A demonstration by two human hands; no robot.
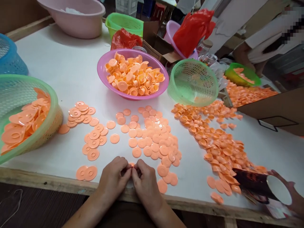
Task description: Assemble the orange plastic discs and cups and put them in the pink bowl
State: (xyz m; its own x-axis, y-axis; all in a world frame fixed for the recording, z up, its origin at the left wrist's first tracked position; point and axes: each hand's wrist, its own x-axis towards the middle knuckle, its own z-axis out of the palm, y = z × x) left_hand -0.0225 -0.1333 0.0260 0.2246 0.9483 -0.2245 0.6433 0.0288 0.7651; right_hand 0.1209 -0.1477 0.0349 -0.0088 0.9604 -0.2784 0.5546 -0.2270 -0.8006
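My left hand (115,173) and my right hand (145,176) meet at the table's front edge, fingertips pinched together. Between them they grip a small orange plastic piece (132,165); its shape is mostly hidden by the fingers. Just ahead and to the right lies a spread of flat orange discs (155,139), several overlapping. More discs, with a raised ring in the middle, lie to the left, among them a pair (91,173) near my left hand. Beyond the discs, a pink basin (102,71) holds a heap of small orange cups (135,74).
A green basket (55,101) with orange pieces stands at the left. Right of the pink basin is another green basket (174,84). A long pile of orange cup-like pieces (220,145) runs down the right, where another person's hand (296,193) is beside a dark cup-shaped container (256,183).
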